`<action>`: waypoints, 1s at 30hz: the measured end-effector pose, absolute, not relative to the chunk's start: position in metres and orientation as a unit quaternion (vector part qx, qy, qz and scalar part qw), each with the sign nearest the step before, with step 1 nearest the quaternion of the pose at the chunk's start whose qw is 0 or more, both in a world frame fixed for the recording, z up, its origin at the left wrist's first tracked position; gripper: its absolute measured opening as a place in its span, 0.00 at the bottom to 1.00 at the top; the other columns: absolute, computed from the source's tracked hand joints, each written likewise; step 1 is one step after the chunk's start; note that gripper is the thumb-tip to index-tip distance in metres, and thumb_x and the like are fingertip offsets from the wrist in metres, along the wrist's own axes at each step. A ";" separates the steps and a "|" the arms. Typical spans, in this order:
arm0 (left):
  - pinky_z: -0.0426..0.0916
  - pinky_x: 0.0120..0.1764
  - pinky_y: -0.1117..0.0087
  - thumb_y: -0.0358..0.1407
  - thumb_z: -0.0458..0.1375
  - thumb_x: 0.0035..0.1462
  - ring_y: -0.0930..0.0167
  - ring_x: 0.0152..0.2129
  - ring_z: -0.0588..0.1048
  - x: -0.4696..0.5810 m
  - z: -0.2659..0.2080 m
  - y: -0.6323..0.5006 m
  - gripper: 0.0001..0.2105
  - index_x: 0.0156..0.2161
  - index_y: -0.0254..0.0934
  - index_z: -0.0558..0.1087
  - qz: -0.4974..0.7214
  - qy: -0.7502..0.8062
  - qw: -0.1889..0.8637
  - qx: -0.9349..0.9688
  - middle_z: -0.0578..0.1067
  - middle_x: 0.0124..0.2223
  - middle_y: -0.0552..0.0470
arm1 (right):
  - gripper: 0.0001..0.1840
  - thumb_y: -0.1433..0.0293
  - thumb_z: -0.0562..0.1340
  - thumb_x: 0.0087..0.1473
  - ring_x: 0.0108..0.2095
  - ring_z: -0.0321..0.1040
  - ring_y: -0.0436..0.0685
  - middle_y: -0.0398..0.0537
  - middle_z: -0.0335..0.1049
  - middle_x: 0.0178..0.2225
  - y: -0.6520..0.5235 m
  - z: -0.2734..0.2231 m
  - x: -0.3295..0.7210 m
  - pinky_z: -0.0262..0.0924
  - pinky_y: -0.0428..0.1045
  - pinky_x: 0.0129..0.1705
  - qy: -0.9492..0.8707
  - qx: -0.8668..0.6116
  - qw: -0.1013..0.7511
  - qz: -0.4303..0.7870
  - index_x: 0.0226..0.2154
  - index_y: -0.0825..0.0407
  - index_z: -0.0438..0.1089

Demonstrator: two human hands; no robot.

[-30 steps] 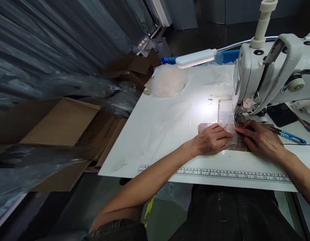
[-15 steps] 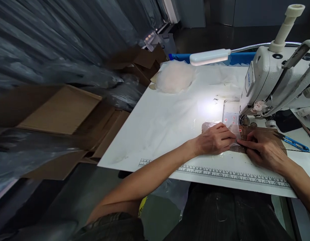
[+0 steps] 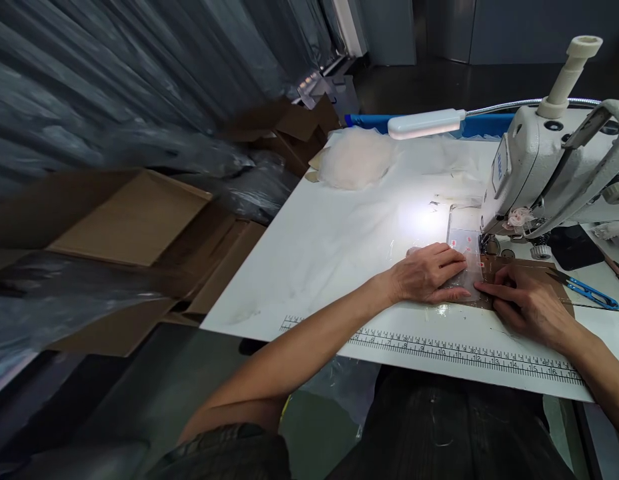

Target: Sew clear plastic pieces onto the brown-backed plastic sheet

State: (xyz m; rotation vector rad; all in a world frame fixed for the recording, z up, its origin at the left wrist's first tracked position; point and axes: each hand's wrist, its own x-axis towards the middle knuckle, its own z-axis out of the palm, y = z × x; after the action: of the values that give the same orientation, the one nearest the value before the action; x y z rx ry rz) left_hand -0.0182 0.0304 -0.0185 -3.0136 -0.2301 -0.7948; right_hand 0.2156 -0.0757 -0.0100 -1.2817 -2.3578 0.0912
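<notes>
Sheer fabric (image 3: 469,272) is lying between the left hand (image 3: 428,275) and right hand (image 3: 532,305), both touching it; whether either is gripping, I cannot tell. Around them a white table (image 3: 334,243) is spreading; left of them, cardboard boxes (image 3: 134,217) are standing.

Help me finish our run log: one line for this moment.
left hand: on sheer fabric | right hand: index fingertip at fabric's edge | sewing machine: beyond hands | thread snips: beside right hand

Sheer whitish fabric (image 3: 472,268), red-spotted, lying flat beside sewing machine (image 3: 532,160).
</notes>
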 end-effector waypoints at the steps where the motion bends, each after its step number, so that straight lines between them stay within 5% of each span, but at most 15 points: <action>1: 0.72 0.38 0.63 0.53 0.43 0.68 0.66 0.36 0.74 -0.018 -0.019 0.030 0.27 0.46 0.28 0.73 -0.251 -0.076 0.009 -0.965 0.78 0.44 0.40 | 0.18 0.73 0.57 0.58 0.30 0.68 0.52 0.50 0.69 0.35 -0.076 -0.010 0.216 0.61 0.45 0.24 -0.855 -0.465 0.227 0.033 0.47 0.45 0.78; 11: 0.70 0.38 0.61 0.55 0.37 0.69 0.65 0.35 0.70 -0.018 -0.015 0.028 0.31 0.54 0.27 0.66 -0.212 -0.084 0.048 -0.972 0.74 0.41 0.40 | 0.19 0.74 0.59 0.57 0.31 0.69 0.52 0.50 0.70 0.36 -0.076 -0.011 0.217 0.60 0.45 0.24 -0.858 -0.465 0.215 0.025 0.48 0.45 0.77; 22: 0.67 0.39 0.62 0.59 0.32 0.66 0.64 0.35 0.69 -0.019 -0.017 0.026 0.36 0.51 0.29 0.68 -0.172 -0.104 0.059 -0.978 0.73 0.42 0.40 | 0.19 0.73 0.58 0.58 0.31 0.69 0.52 0.50 0.70 0.37 -0.077 -0.011 0.217 0.61 0.46 0.26 -0.854 -0.474 0.214 0.037 0.48 0.43 0.77; 30: 0.61 0.44 0.60 0.55 0.36 0.69 0.63 0.41 0.71 -0.008 0.004 0.033 0.31 0.47 0.31 0.72 -0.116 -0.071 0.049 -0.990 0.73 0.53 0.41 | 0.19 0.72 0.56 0.59 0.32 0.68 0.53 0.51 0.69 0.37 -0.079 -0.011 0.214 0.62 0.46 0.25 -0.845 -0.489 0.212 0.042 0.48 0.43 0.77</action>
State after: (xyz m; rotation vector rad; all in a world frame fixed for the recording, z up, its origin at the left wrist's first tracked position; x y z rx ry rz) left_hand -0.0084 0.0329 0.0039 -3.0155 -0.2178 -0.3521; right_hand 0.2136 -0.0791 -0.0110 -1.3583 -2.3471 0.1159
